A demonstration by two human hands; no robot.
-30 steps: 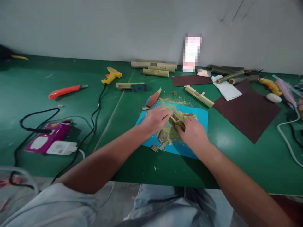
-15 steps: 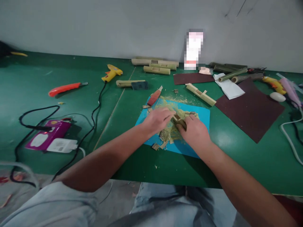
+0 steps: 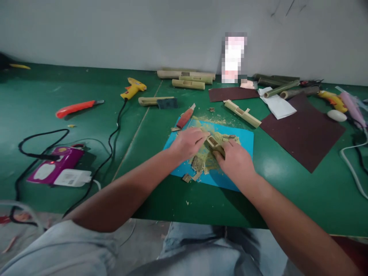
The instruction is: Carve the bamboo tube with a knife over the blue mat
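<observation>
My right hand (image 3: 236, 157) is wrapped round a short bamboo tube (image 3: 213, 142) with a rectangular opening cut in its upper side. The tube is held just over a blue sheet (image 3: 224, 183) strewn with pale shavings (image 3: 198, 163). At the tube's far left end, my left hand (image 3: 188, 145) is closed with its fingertips pinched together. Whatever lies in that pinch is too small or hidden to make out. A red-handled knife (image 3: 186, 117) rests at the sheet's upper left edge, beyond my left hand. Small bamboo offcuts (image 3: 186, 178) lie at the lower left edge.
Behind the sheet lie a notched bamboo tube (image 3: 243, 114) and more cut tubes (image 3: 188, 84). Brown sandpaper (image 3: 304, 134) is at right. Leftward are a yellow glue gun (image 3: 133, 88), an orange cutter (image 3: 77, 109) and a purple power strip (image 3: 57, 165) with cables. A phone (image 3: 234, 57) leans on the wall.
My left hand has shifted slightly left, and more of the tube's opening shows. The right hand keeps its grip on the tube. The whole view has moved a little.
</observation>
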